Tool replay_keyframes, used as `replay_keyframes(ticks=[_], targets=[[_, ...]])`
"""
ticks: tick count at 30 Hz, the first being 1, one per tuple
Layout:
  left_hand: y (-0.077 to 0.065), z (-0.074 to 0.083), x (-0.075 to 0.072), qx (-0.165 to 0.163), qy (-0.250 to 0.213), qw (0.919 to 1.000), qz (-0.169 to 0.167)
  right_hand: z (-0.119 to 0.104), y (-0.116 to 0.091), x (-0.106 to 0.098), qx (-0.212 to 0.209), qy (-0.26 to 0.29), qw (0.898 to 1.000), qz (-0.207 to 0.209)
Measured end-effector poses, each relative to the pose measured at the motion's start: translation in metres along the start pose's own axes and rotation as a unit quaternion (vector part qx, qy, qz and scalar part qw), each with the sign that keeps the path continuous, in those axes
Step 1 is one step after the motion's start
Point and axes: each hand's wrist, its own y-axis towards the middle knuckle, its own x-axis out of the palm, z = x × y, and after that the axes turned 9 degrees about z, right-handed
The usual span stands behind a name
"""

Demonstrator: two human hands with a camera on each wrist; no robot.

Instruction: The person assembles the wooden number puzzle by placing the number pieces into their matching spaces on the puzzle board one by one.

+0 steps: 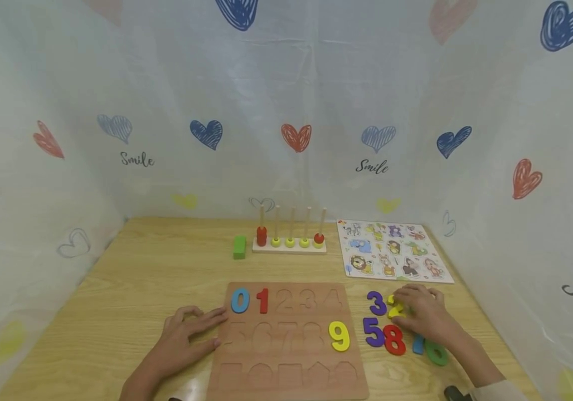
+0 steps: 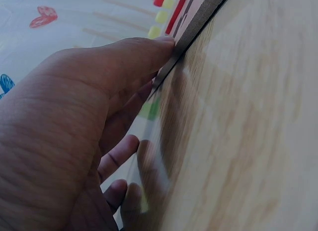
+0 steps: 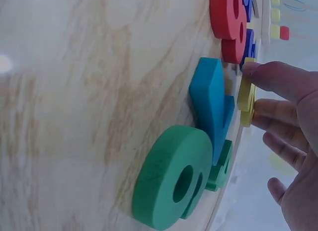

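My right hand (image 1: pixel 424 313) pinches a yellow number piece (image 3: pixel 246 94) between thumb and fingers. Its digit is partly covered by the hand. Around it lie a purple 3 (image 1: pixel 377 303), a purple 5 (image 1: pixel 373 332), a red 8 (image 1: pixel 394 340), a blue 7 (image 3: pixel 211 102) and a green 6 (image 3: pixel 171 179). Another green piece (image 3: pixel 221 166) shows behind the blue one. My left hand (image 1: pixel 181 342), fingers extended, touches the left edge of the wooden number board (image 1: pixel 286 384). In the board sit a blue 0 (image 1: pixel 240 301), a red 1 (image 1: pixel 262 301) and a yellow 9 (image 1: pixel 339 336).
Behind the board stands a bead abacus (image 1: pixel 289 249) with upright pegs, beside a green block (image 1: pixel 239 247). An animal picture board (image 1: pixel 394 250) lies at the back right. A heart-patterned sheet (image 1: pixel 246 83) encloses the table (image 1: pixel 131 267) at the back and sides.
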Motion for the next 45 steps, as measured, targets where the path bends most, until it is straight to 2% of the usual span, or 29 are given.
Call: replay_keyframes(ticks=[8,15,26,29,36,45], targets=[[0.000,0.000,0.000,-0.007,-0.002,1.0000,-0.002,-0.008,0.004,-0.005,-0.003,-0.001,1.000,0.010],[0.001,-0.003,0.001,-0.015,0.003,0.9999,-0.009,-0.021,0.009,-0.011,-0.028,0.006,0.999,0.023],[0.002,0.000,-0.001,-0.025,-0.007,0.9994,-0.022,-0.041,0.019,-0.010,-0.024,0.010,1.000,0.008],[0.002,0.000,-0.001,-0.025,-0.007,0.9995,-0.019,-0.048,0.022,-0.011,-0.033,0.012,0.999,0.011],[0.001,-0.001,0.001,-0.004,0.002,1.0000,0.005,-0.061,0.027,-0.009,-0.046,0.021,0.999,0.010],[0.001,0.000,0.000,-0.012,-0.007,0.9999,-0.004,-0.075,0.033,-0.003,-0.079,0.023,0.996,0.026]])
